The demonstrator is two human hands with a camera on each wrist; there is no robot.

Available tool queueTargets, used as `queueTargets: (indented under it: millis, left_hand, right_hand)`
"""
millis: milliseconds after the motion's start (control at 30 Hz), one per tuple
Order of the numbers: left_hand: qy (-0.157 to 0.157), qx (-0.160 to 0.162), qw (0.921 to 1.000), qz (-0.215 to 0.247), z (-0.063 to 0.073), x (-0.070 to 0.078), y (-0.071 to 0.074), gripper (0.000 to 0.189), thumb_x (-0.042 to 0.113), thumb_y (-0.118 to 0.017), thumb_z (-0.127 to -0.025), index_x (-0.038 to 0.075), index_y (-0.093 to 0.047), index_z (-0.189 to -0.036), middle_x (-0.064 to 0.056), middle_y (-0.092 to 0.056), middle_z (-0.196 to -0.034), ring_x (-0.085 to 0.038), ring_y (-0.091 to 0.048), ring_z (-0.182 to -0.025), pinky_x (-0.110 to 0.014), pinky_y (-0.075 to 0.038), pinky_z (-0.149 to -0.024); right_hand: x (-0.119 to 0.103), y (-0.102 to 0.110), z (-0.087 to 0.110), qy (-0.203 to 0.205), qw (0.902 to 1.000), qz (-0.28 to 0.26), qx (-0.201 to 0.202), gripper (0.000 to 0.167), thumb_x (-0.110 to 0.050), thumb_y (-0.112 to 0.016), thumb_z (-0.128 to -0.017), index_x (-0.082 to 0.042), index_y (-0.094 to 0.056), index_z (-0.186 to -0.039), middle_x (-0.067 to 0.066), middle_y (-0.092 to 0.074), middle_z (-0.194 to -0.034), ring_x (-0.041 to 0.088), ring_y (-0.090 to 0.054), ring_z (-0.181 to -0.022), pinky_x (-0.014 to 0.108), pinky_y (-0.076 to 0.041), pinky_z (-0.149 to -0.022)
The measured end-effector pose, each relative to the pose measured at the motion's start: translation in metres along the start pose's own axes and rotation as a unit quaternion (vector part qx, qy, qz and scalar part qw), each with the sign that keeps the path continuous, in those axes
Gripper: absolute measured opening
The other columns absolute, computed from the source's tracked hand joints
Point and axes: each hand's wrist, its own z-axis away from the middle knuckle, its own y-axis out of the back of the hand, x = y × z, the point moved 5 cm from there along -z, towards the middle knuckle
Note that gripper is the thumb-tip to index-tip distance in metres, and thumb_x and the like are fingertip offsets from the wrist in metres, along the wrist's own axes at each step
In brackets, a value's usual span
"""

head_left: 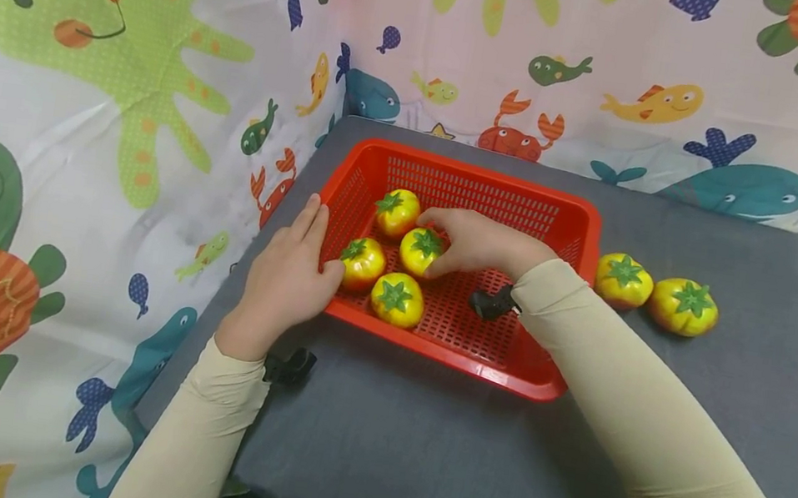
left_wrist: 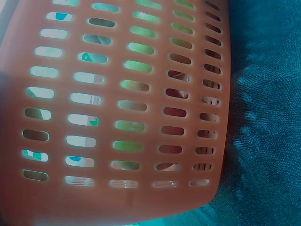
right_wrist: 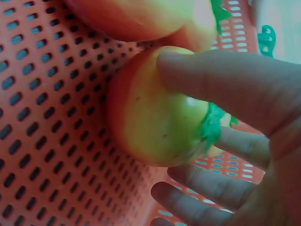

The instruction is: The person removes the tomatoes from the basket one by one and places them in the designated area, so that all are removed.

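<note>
1. While your right hand [head_left: 483, 243] pinches one tomato [head_left: 417, 248] between thumb and fingers, your left hand [head_left: 289, 275] rests at the left rim of the basket [head_left: 474, 365], its fingers straight and thumb apart.
2. The work looks over half done: four tomatoes, yours included, sit toward the basket's left end; two outer tomatoes [head_left: 624, 282] remain on the table [head_left: 774, 332].
3. Patterned cloth [head_left: 410, 49] stands behind and left; the basket's right wall separates your right hand from that outer pair.
</note>
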Motion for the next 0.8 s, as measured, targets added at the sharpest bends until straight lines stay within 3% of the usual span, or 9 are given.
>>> queueTargets:
  millis: [800]
  left_hand:
    - [0.006, -0.006, 0.9999, -0.010, 0.0015, 0.0018, -0.0004, 0.082, 0.036, -0.054, -0.097, 0.011, -0.022, -0.168, -0.003, -0.012, -0.177, -0.039, -0.044, -0.142, -0.061, -0.053, -0.101]
  right_hand:
    - [0.0013, -0.0070, 0.0016, 0.013, 0.9999, -0.011, 0.000, 0.076, -0.025, -0.086, -0.086, -0.015, -0.051, -0.153, 0.010, -0.058, -0.145, 0.031, -0.052, -0.130, 0.053, -0.044, -0.115]
